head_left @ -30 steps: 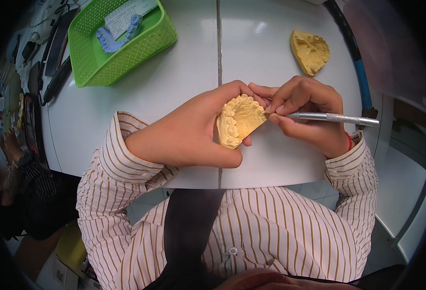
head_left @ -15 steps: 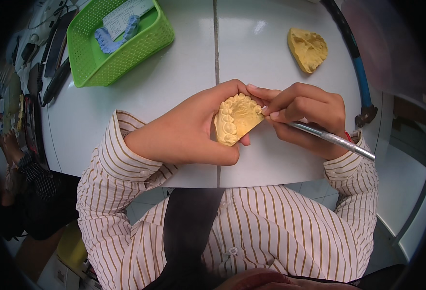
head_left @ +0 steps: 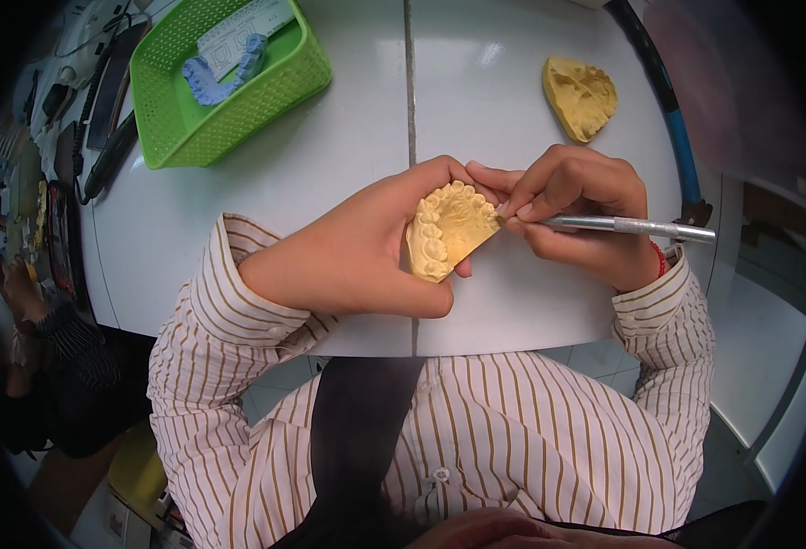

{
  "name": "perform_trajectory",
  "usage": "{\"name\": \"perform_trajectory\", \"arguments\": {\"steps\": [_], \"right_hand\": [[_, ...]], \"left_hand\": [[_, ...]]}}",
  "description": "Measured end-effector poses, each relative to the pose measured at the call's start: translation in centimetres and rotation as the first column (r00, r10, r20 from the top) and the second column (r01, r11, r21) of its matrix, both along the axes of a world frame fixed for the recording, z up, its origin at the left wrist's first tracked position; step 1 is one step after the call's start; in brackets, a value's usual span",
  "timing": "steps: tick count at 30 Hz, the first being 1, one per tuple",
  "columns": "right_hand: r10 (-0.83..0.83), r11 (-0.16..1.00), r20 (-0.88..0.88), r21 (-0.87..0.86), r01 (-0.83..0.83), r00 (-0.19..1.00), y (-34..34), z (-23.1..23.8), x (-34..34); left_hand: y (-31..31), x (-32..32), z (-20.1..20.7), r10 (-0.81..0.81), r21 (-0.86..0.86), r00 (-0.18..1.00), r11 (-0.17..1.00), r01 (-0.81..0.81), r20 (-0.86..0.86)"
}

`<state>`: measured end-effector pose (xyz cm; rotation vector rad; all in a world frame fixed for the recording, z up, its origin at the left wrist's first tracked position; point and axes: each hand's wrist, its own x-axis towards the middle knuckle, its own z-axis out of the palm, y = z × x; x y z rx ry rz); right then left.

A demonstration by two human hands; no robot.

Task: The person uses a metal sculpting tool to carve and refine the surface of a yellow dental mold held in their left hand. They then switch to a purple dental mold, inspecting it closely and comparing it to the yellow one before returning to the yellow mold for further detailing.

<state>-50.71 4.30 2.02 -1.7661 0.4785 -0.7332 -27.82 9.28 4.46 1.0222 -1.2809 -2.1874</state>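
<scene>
My left hand point(head_left: 357, 238) wraps around a yellow plaster dental cast point(head_left: 448, 229), its row of teeth facing up and its straight cut edge toward the lower right. In my right hand point(head_left: 586, 210) a silver metal-handled carving knife point(head_left: 641, 226) is held like a pen, its handle sticking out to the right. The tool's tip is hidden by the fingers, close to the teeth on the cast's right side. My right fingertips meet the left fingers at the cast's upper right edge. A second yellow plaster cast point(head_left: 581, 99) lies apart on the table, farther off to the right.
A green plastic basket point(head_left: 229, 128) stands at the far left, holding a blue dental mould point(head_left: 215, 84) and a printed paper. Along the right edge lies a hammer point(head_left: 682, 156) with a blue and black handle. Another person's hands point(head_left: 20, 288) show at the left rim.
The knife's handle has swung up from a downward slant to nearly level as my right hand turned. The cast has stayed almost in place in my left hand.
</scene>
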Motion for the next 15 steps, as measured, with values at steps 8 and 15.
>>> {"name": "perform_trajectory", "arguments": {"steps": [8, 15], "right_hand": [[-0.052, 0.988, -0.104, -0.150, 0.036, 0.993, 0.1, 0.7, -0.1], [-0.119, 0.961, -0.176, -0.270, 0.068, 0.977, 0.6, 1.6, -0.2]], "left_hand": [[-0.1, 0.0, -0.1, -0.011, 0.029, 1.000, 1.000, 0.011, 0.009], [-0.2, -0.5, 0.4, -0.017, 0.045, 1.000, 0.999, 0.017, -0.014]]}}
